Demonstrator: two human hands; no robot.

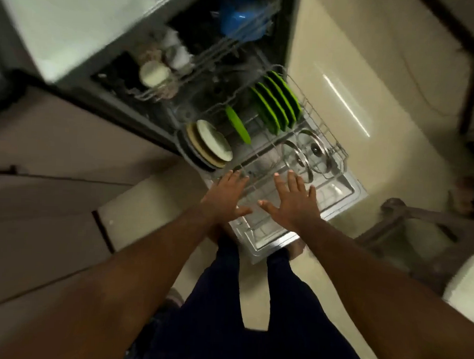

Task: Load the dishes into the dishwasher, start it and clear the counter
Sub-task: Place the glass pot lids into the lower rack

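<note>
Left hand and right hand, fingers spread flat, sit at the lower rack's near edge.

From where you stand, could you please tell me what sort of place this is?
Most likely a home kitchen: an open dishwasher, its pulled-out lower rack holding green plates and glass lids, beside a pale countertop and cabinet fronts.

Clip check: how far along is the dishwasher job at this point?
Done: green plates, cream plates and glass lids stand in the pulled-out lower rack; cups sit in the upper rack. In hand: left hand and right hand, both open, at the lower rack's front edge. Left: rack in, door shut, start; counter is out of view.
</note>
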